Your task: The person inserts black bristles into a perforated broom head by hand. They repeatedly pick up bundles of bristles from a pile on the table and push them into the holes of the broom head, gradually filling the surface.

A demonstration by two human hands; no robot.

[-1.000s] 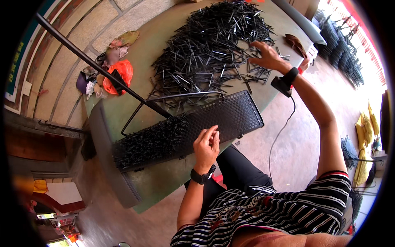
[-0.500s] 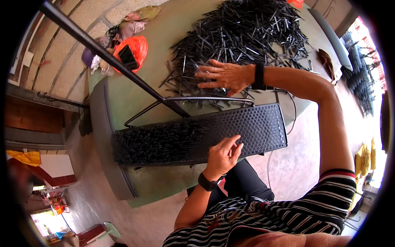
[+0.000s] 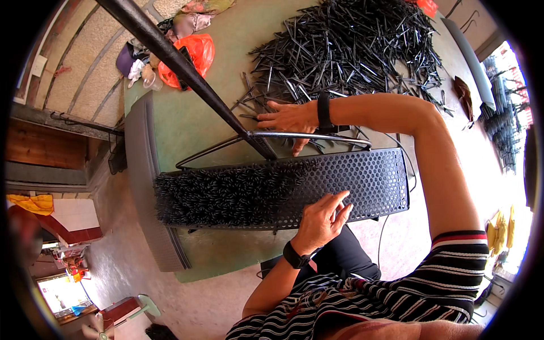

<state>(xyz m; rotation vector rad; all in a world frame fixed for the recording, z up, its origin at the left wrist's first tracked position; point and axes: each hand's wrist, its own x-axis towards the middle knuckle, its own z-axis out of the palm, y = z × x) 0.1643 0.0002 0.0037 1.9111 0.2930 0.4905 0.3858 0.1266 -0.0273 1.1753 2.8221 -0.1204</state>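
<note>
A long black perforated panel lies in front of me. Its left part is densely filled with upright black strips; the right part shows bare holes. My left hand is over the panel's near edge, beside the end of the filled part, fingers bent with thumb and index tips apart. I see nothing between them. Beyond the panel, my right hand reaches palm down over loose thin black strips, fingers spread and thumb pointing toward the panel. A large heap of these black strips lies on the green table just past it.
A thick dark metal pole slants across the table to a bent-rod frame behind the panel. A grey ridged pad hangs over the table's left edge. At the far left sits an orange plastic bag with a dark phone.
The view has shifted, so panel and table appear farther right. My right hand has moved left and nearer over the loose strips. The left hand keeps about the same place on the panel.
</note>
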